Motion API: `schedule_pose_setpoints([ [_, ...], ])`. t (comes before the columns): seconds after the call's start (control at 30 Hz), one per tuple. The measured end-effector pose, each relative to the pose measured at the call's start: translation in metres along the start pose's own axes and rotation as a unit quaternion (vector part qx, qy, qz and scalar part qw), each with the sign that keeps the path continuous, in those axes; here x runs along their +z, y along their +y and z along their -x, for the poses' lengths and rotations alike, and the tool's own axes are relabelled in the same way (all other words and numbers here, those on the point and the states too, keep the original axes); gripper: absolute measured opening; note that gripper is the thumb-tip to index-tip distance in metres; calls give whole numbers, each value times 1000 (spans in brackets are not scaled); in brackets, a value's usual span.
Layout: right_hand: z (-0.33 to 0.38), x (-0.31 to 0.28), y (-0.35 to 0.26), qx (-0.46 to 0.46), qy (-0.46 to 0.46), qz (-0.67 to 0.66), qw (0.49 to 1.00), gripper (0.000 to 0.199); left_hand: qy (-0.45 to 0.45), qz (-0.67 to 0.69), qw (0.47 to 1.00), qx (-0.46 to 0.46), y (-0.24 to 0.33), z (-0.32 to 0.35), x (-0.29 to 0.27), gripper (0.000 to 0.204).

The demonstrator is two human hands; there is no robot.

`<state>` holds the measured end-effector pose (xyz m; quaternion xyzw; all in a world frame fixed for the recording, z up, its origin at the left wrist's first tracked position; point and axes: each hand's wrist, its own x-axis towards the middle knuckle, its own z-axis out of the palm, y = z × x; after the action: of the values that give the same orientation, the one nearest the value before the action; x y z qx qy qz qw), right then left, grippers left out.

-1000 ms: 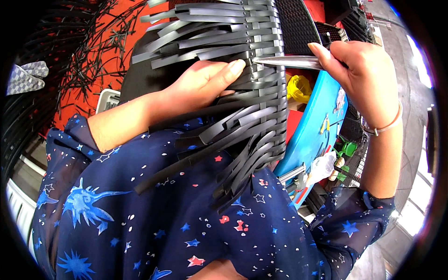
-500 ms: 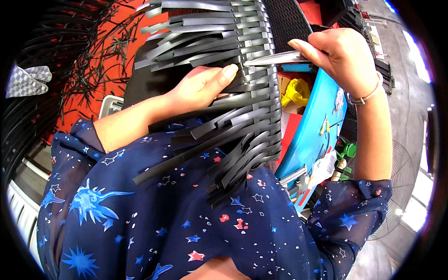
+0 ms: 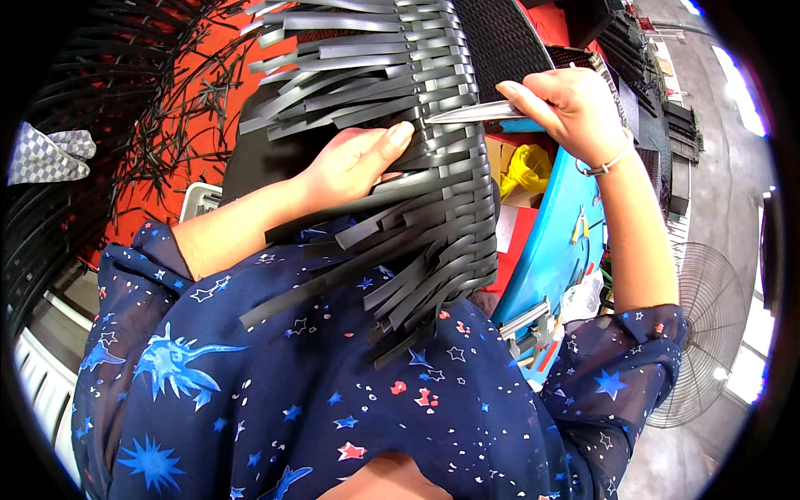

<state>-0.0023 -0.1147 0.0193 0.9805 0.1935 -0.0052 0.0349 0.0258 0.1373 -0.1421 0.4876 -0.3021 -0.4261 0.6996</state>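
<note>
A woven band of flat black plastic strips [image 3: 457, 187] runs up in front of me, its long loose strip ends [image 3: 358, 62] fanning out to the left. My left hand [image 3: 346, 167] is closed on the left side of the band, thumb pressed on top; its other fingers are mostly hidden under the strips. My right hand [image 3: 565, 108] is wrapped round a tapered, shiny metal pointed tool [image 3: 473, 113], whose handle is hidden in the fist. The tool lies across the weave from the right, its tip beside my left thumb.
Right of the work stands a blue surface [image 3: 546, 242] with yellow-handled pliers [image 3: 581, 225] on it. Near it are a yellow plastic bag [image 3: 527, 171] and a wire fan guard [image 3: 704, 333]. Strip scraps litter a red surface [image 3: 225, 50] at left, by a white tray [image 3: 198, 200].
My right hand has moved left and slightly down, bringing the tool's tip a little further left across the weave. The woven band has shifted slightly left; my left hand keeps its hold.
</note>
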Motion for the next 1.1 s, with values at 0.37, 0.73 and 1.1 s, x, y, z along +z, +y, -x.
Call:
schedule_pose_setpoints([
  [0.37, 30, 47, -5, 131, 26, -204, 970, 37, -13, 8, 999, -41, -10, -4, -5, 47],
  [0.73, 5, -8, -7, -32, 32, 64, 997, 49, -11, 38, 998, -46, -7, -5, 0, 46],
  [1.1, 31, 37, -16, 149, 33, -198, 968, 41, -16, -61, 998, 13, -1, -4, -4, 48],
])
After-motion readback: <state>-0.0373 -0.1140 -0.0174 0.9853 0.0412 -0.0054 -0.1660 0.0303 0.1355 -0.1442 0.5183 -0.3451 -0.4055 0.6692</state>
